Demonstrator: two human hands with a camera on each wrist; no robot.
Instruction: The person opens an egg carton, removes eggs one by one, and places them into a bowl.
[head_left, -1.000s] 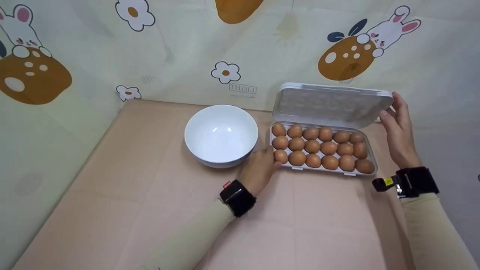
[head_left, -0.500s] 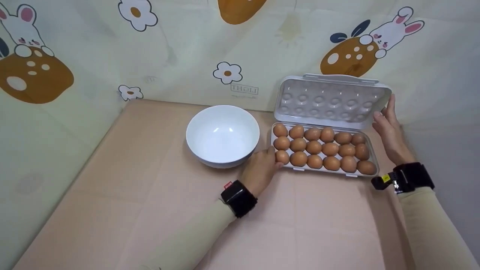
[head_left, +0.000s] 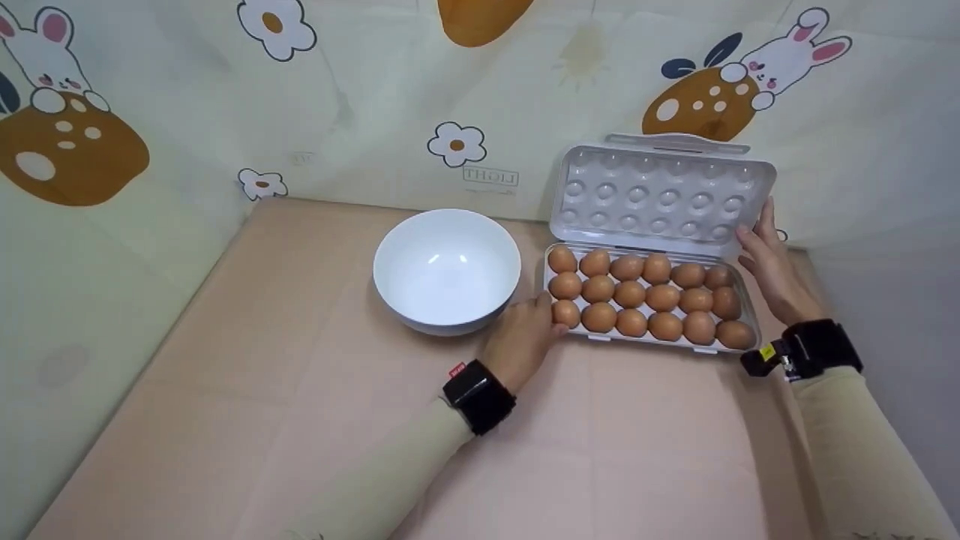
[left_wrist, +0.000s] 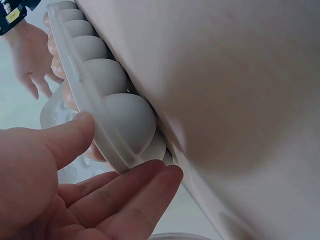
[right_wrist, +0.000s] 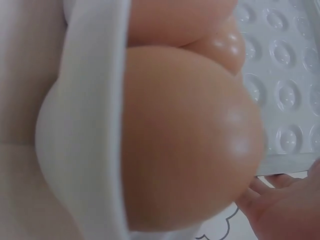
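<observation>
An egg box (head_left: 652,341) with its lid raised holds rows of brown eggs (head_left: 630,294) on the table. My left hand (head_left: 521,337) grips its near left corner; in the left wrist view the thumb (left_wrist: 75,132) lies on the rim and the fingers (left_wrist: 150,185) reach under the edge. The dimpled clear lid (head_left: 660,195) leans back behind the eggs. At its right edge my right hand (head_left: 780,277) holds it, thumb in front and fingers partly hidden behind. The right wrist view has a corner egg (right_wrist: 190,140) close up, with that hand (right_wrist: 285,205) beyond.
A white bowl (head_left: 448,270) stands just left of the egg box, close to my left hand. Behind the table (head_left: 360,420) hangs a cloth (head_left: 360,97) printed with rabbits and flowers. Each wrist wears a black strap (head_left: 478,397).
The lid has swung further back, showing more of its dimpled inside. My right hand has come left and slightly down along with it. The left hand stays at the egg box's corner.
</observation>
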